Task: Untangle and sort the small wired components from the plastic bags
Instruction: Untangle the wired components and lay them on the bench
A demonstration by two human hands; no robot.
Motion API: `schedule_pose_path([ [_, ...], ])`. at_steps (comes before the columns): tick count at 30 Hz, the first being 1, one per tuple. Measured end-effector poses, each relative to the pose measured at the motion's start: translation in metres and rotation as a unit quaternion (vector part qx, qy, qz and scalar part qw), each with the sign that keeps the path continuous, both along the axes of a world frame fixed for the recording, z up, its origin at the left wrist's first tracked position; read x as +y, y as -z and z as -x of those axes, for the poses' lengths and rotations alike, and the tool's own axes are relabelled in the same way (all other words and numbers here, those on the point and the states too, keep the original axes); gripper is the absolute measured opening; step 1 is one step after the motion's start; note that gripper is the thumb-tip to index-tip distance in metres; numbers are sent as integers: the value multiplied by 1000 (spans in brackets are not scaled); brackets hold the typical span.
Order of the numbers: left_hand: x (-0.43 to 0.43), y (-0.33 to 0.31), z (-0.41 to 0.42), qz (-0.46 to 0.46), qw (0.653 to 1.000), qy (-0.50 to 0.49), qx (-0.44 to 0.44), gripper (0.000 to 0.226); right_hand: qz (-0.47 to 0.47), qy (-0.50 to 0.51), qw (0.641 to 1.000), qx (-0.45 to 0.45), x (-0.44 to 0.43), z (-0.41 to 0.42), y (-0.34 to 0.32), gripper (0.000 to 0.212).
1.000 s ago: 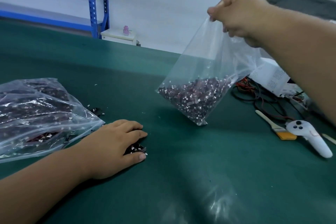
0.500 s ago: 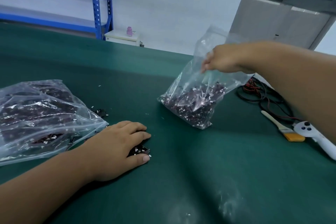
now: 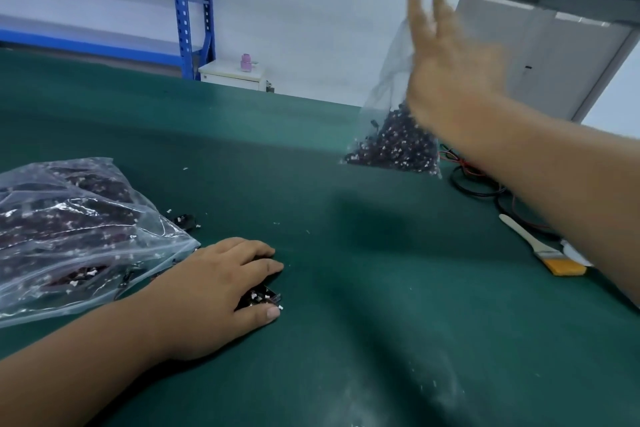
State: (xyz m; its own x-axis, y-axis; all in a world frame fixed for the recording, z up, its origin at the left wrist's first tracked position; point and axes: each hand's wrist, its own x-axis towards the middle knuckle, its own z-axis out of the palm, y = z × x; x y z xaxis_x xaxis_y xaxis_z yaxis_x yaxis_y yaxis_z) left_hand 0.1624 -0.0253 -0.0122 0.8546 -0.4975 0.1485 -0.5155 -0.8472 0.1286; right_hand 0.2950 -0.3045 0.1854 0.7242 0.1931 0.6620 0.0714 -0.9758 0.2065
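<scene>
My left hand [image 3: 221,291] lies low on the green mat [image 3: 381,305], fingers curled over a small clump of dark wired components [image 3: 261,298] with the thumb beside it. A clear plastic bag [image 3: 69,229] full of the same components lies just left of that hand. A second clear bag [image 3: 391,146] stands at the far right of the mat, its components heaped at the bottom. My right hand [image 3: 446,73] is raised in front of that bag's upper part, blurred, with fingers spread and holding nothing.
A yellow-bristled brush [image 3: 550,256] and a tangle of red and black cables [image 3: 478,180] lie under my right forearm. A few loose components [image 3: 183,220] sit by the left bag. Blue shelving [image 3: 188,10] and a white cabinet [image 3: 235,74] stand beyond the mat.
My right hand carried the second bag farther away, set it on the mat and let go, and now lifts with fingers spread. My left hand stayed on the clump.
</scene>
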Motion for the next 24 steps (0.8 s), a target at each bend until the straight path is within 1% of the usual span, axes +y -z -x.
schedule_pose_path([
  [1,0,-1,0,-3,1000,0,-3,75,75,-3,997,4,3,14,20,111],
  [3,0,-2,1,-8,1000,0,-7,75,178,2,983,42,6,48,64,94],
  [4,-1,-2,1,-9,1000,0,-7,75,203,-1,976,76,5,65,85,83],
  [5,-1,-2,1,-10,1000,-1,-6,75,208,-9,972,111,5,80,103,70],
  [6,-1,-3,1,-8,1000,-3,-3,75,193,-19,971,138,5,92,116,60],
  [7,-1,-3,2,-7,1000,-3,0,74,171,-26,973,154,4,101,125,54],
  [8,-1,-3,2,-6,1000,-3,2,73,153,-35,974,163,2,108,132,53],
  [10,-1,-3,2,-7,1000,-5,3,71,138,-58,976,161,-4,114,143,59],
  [11,-2,-4,2,-7,1000,-4,5,71,125,-67,974,175,-6,116,150,65],
  [13,-3,-5,3,-3,1000,-3,15,69,61,-81,963,251,-6,120,163,75],
  [14,-4,-7,4,1,1000,-1,22,68,14,-87,951,296,-7,121,169,74],
  [15,-5,-8,4,2,1000,3,23,67,-24,-86,939,334,-9,119,173,70],
  [17,-7,-13,7,-26,1000,11,0,67,-46,-66,927,367,-12,115,175,57],
  [19,-8,-19,11,-88,995,14,-45,70,-6,-17,936,353,-11,117,172,50],
  [20,-10,-22,13,-118,991,10,-63,72,31,11,945,324,-8,123,168,48],
  [21,-10,-26,15,-137,988,-2,-78,74,72,24,959,275,-2,130,163,46],
  [22,-11,-28,16,-147,985,-22,-86,78,98,9,972,213,5,137,160,43],
  [23,-9,-30,15,-152,984,-44,-80,83,104,-32,982,155,14,143,156,38],
  [24,-7,-29,14,-148,984,-64,-71,90,96,-97,986,100,24,147,154,35],
])
